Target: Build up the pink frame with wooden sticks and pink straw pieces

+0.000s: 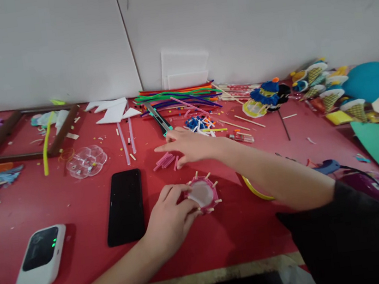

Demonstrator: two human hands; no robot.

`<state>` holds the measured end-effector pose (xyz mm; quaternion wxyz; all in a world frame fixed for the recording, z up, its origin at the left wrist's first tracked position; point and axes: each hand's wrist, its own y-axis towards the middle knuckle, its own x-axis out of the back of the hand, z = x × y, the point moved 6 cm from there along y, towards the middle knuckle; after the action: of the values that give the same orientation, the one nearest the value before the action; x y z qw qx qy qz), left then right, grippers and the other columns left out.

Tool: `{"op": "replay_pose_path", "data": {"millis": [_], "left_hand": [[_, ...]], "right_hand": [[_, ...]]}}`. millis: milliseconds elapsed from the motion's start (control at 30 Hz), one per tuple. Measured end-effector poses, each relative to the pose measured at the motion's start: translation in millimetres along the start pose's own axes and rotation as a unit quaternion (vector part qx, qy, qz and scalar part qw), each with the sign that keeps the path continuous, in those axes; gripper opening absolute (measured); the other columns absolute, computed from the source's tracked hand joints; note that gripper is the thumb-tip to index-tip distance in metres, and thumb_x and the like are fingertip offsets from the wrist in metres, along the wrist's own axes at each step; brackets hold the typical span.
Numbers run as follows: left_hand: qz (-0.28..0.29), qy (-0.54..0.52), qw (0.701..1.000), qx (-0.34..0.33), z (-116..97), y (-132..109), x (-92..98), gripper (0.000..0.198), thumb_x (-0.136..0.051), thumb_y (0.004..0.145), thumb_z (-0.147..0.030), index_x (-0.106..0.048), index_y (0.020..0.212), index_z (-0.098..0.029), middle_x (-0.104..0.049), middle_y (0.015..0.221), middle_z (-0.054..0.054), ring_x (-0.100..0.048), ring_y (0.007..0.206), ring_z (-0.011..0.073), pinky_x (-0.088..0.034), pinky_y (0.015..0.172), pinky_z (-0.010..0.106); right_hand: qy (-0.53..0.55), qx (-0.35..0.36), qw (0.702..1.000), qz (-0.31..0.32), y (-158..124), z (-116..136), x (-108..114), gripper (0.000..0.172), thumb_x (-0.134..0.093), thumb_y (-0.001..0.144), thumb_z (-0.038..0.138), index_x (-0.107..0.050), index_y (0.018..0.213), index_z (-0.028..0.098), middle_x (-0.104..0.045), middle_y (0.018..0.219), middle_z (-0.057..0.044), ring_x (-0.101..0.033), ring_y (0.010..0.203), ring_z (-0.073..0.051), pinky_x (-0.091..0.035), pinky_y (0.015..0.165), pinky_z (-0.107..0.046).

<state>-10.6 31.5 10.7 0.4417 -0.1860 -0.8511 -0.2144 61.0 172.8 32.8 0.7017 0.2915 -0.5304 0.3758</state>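
My left hand (170, 209) grips the near-left rim of a small round craft piece (201, 193) just above or on the red table. It has a whitish centre, a pink edge and several short pale sticks jutting outward. Farther off, my right hand (190, 145) hovers with fingers spread over cut pink straw pieces (166, 160). Its thumb is close to one of these; whether they touch I cannot tell. Behind that hand lies a utility knife (158, 118). Past it on the right is a mound of small blue, white and orange bits (201, 122).
A black phone (124, 206) and a white device (40, 260) lie left. A clear flower-shaped tray (86, 162) sits near a brown frame (65, 126). Pipe cleaners (176, 96) line the wall. Under my right forearm is a yellow ring (257, 190); a blue-handled tool (327, 167) with a cord is right.
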Motion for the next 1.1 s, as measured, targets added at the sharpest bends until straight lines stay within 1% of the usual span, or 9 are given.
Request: {"op": "replay_pose_path", "data": {"millis": [133,233,300,367,433,567,733,900,1100], "left_hand": [[-0.005,-0.004,1.000,-0.007,1,0,0.6,0.006,-0.070,0.083,-0.016,-0.072,0.085,-0.022,-0.063,0.112,0.006,-0.056,0.105,0.0245,-0.054,0.090,0.041],[-0.009,-0.001,1.000,-0.006,3,-1,0.4,0.006,-0.069,0.083,-0.017,-0.072,0.085,-0.022,-0.064,0.113,0.007,-0.056,0.105,0.0250,-0.054,0.090,0.042],[-0.019,0.008,1.000,0.001,5,-1,0.9,0.006,-0.068,0.084,-0.017,-0.072,0.085,-0.021,-0.064,0.113,0.008,-0.056,0.105,0.0259,-0.054,0.090,0.043],[-0.036,0.018,0.999,0.011,8,0,2.0,0.007,-0.067,0.084,-0.016,-0.072,0.084,-0.021,-0.065,0.112,0.008,-0.057,0.105,0.0263,-0.054,0.089,0.044],[-0.052,0.021,0.998,0.019,12,1,3.0,0.007,-0.067,0.084,-0.016,-0.072,0.084,-0.021,-0.065,0.112,0.008,-0.058,0.104,0.0260,-0.053,0.090,0.044],[-0.080,0.024,0.996,0.008,16,6,4.3,0.006,-0.067,0.086,-0.021,-0.070,0.082,-0.019,-0.068,0.106,0.009,-0.060,0.101,0.0252,-0.054,0.088,0.043],[-0.086,0.045,0.995,-0.016,13,10,5.2,0.010,-0.061,0.091,-0.022,-0.069,0.084,-0.020,-0.069,0.103,0.008,-0.059,0.100,0.0247,-0.053,0.088,0.042],[-0.069,0.044,0.996,-0.021,11,12,3.6,0.013,-0.057,0.093,-0.022,-0.068,0.087,-0.020,-0.068,0.102,0.007,-0.058,0.097,0.0231,-0.051,0.087,0.041],[-0.061,0.004,0.998,-0.013,12,15,0.0,0.007,-0.063,0.089,-0.017,-0.068,0.086,-0.019,-0.066,0.093,0.005,-0.055,0.097,0.0229,-0.049,0.088,0.040]], "right_hand": [[0.012,0.087,0.995,0.045,20,10,-10,0.040,-0.076,0.080,0.021,-0.069,0.119,0.023,-0.065,0.111,-0.007,-0.059,0.104,-0.019,-0.046,0.094,-0.030],[0.013,0.081,0.996,0.045,29,6,-13,0.020,-0.068,0.087,0.017,-0.074,0.106,0.018,-0.069,0.100,-0.007,-0.062,0.096,-0.018,-0.047,0.090,-0.030],[0.007,0.057,0.998,0.027,26,0,-11,0.022,-0.065,0.088,0.015,-0.072,0.109,0.015,-0.069,0.103,-0.011,-0.063,0.097,-0.021,-0.047,0.088,-0.034],[0.008,0.010,1.000,-0.019,13,-7,-2,0.027,-0.062,0.088,0.012,-0.069,0.115,0.012,-0.068,0.109,-0.014,-0.063,0.100,-0.023,-0.047,0.089,-0.037],[0.031,-0.062,0.991,-0.115,-14,-10,13,0.026,-0.059,0.089,0.009,-0.069,0.113,0.011,-0.070,0.107,-0.013,-0.064,0.100,-0.022,-0.048,0.089,-0.035],[0.102,-0.127,0.941,-0.296,-93,20,28,0.017,-0.054,0.094,0.019,-0.069,0.102,0.015,-0.073,0.091,-0.005,-0.067,0.081,-0.015,-0.050,0.074,-0.026],[0.093,-0.148,0.948,-0.265,-149,65,-15,0.015,-0.055,0.095,0.026,-0.069,0.096,0.019,-0.074,0.079,-0.003,-0.068,0.072,-0.015,-0.052,0.068,-0.026],[0.099,-0.185,0.946,-0.248,-150,59,-54,0.022,-0.052,0.096,0.025,-0.068,0.109,0.019,-0.076,0.092,-0.008,-0.071,0.080,-0.020,-0.056,0.074,-0.031],[0.128,-0.178,0.945,-0.243,-142,54,-59,0.021,-0.051,0.095,0.024,-0.072,0.097,0.021,-0.077,0.088,-0.007,-0.071,0.075,-0.019,-0.055,0.070,-0.029]]}}
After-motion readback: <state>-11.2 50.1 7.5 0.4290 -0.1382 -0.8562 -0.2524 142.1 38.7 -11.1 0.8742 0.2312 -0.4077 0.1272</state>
